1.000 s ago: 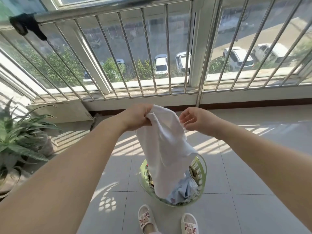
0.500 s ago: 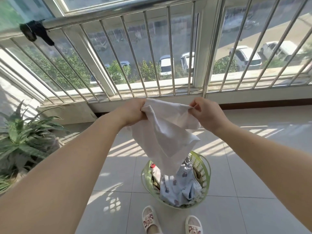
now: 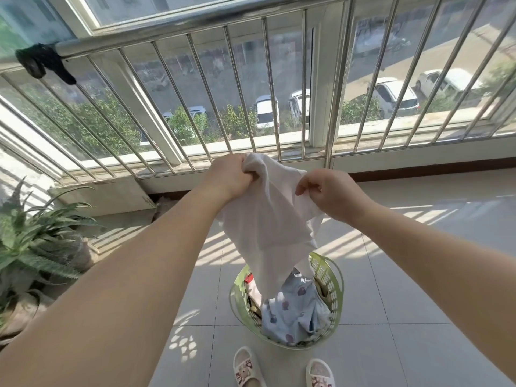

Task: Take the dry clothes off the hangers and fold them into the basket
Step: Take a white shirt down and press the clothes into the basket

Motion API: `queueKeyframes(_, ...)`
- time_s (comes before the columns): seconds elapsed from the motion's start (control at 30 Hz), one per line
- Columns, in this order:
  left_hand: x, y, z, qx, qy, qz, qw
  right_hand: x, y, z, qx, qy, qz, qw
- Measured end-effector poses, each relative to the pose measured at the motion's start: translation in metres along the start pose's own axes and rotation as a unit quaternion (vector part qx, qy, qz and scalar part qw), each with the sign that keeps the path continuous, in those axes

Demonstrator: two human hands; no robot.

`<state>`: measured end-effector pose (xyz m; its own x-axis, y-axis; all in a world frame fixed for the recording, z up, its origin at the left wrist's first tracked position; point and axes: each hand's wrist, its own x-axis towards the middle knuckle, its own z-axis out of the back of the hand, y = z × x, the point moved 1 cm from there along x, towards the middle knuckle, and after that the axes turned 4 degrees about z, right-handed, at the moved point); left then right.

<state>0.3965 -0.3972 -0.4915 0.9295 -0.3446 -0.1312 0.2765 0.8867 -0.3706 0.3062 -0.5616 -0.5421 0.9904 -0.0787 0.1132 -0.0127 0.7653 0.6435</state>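
Observation:
A white garment [image 3: 272, 219] hangs in the air in front of me, its lower end reaching down toward a green plastic basket [image 3: 333, 283] on the tiled floor. My left hand [image 3: 229, 174] is clenched on the garment's upper left edge. My right hand [image 3: 332, 191] pinches its upper right edge. Inside the basket lies a light blue patterned cloth [image 3: 293, 311] with other items beneath it. No hanger shows in view.
A metal railing [image 3: 195, 26] with vertical bars and windows runs across the far side. A black item [image 3: 44, 61] is tied on the rail at left. Potted plants [image 3: 33, 238] stand at left. My slippered feet [image 3: 248, 368] are just before the basket.
My right hand, apart from the garment a second ago, has taken hold of its right edge. Both hands now grip the cloth and it hangs bunched between them.

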Motion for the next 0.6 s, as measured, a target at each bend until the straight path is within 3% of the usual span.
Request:
queueKeyframes(0.17, 0.0, -0.003, -0.004, 0.008, -0.022, 0.012, 1.0, -0.001, 0.011, -0.011, -0.018, 0.098, -0.03, 0.995)
queueKeyframes(0.4, -0.004, -0.007, -0.004, 0.002, -0.048, 0.017, 0.999, 0.004, 0.024, -0.041, -0.062, 0.047, -0.057, 0.995)
queueKeyframes(0.6, -0.008, 0.007, 0.006, -0.019, -0.048, 0.01, 0.999, 0.017, 0.018, -0.027, -0.095, 0.009, -0.056, 0.994)
